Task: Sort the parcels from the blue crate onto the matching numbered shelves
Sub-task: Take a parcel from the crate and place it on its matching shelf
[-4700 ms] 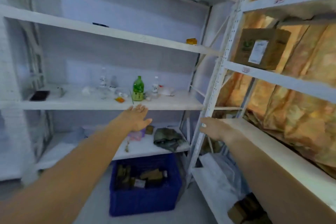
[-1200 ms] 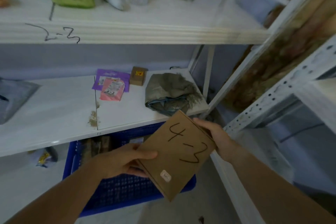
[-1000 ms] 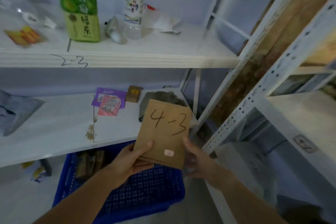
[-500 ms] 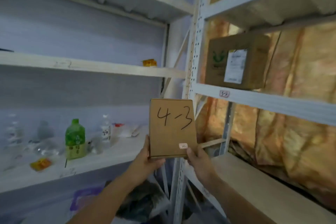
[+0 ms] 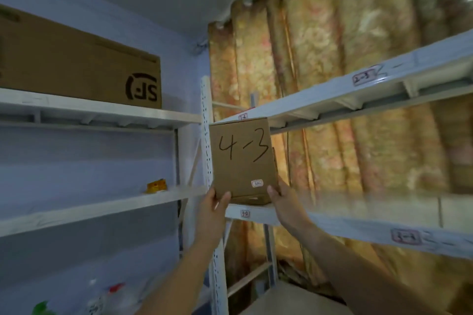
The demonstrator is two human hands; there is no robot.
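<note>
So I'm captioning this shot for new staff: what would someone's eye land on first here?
First the brown cardboard parcel with 4-3 penned in black, dead centre, held at its bottom corners by the left hand and the right hand. Next the big brown cardboard box with a black logo on the upper left shelf, then the gold patterned curtain behind the right-hand shelves.
</note>
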